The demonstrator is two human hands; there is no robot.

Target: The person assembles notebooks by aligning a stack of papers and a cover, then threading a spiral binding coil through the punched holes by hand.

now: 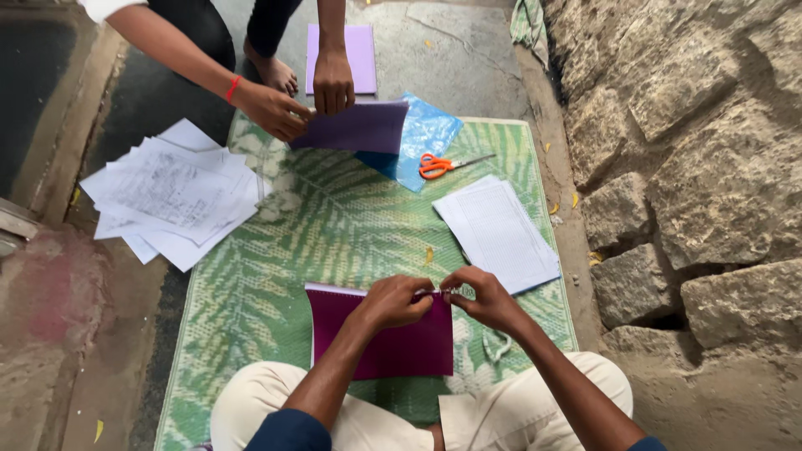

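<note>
Left hand (393,302): closed in a pinch on the top edge of the maroon sheet (393,342), fingers curled, thumb and forefinger meeting at the sheet's upper right corner.
Right hand (484,299): also pinched shut, at 3 o'clock of the left hand and almost touching it; it grips the same corner (whatever small thing sits between the fingertips is too small to tell).
Maroon sheet: lies on the green mat (334,225) just ahead of the wearer's crossed legs, with a white page edge showing along its top left.
Lined paper stack (499,234): on the mat at 1 o'clock of the hands, near them but apart.
Scissors (447,164): orange-handled, at 12 o'clock, resting on a blue plastic sheet (428,134).
Other person's hands (305,96): at the far end of the mat, both pressing on a purple sheet (355,128); another lilac sheet (357,54) lies behind it on the floor.
Loose white papers (171,196): heaped at 10 o'clock, half off the mat.
Stone wall (693,150): along the 3 o'clock side.
</note>
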